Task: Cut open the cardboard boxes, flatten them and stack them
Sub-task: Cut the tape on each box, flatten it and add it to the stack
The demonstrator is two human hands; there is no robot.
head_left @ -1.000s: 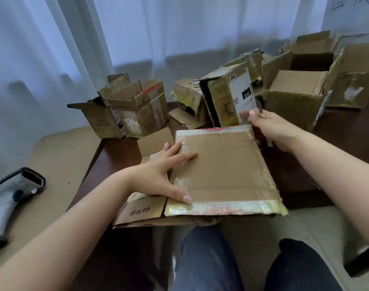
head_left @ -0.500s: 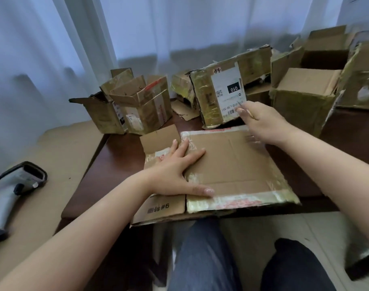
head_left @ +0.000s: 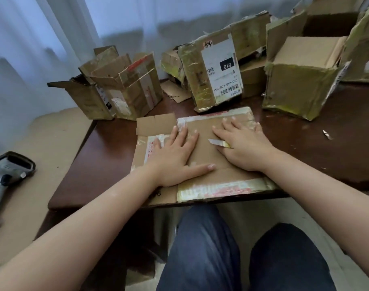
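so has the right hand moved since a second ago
Yes. The right hand has come toward the person, away from the labelled box, and now lies flat on the flattened box beside the left hand, a small blade under it.

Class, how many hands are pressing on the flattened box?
2: the left hand on its left half, the right hand on its right half, with a small blade under it.
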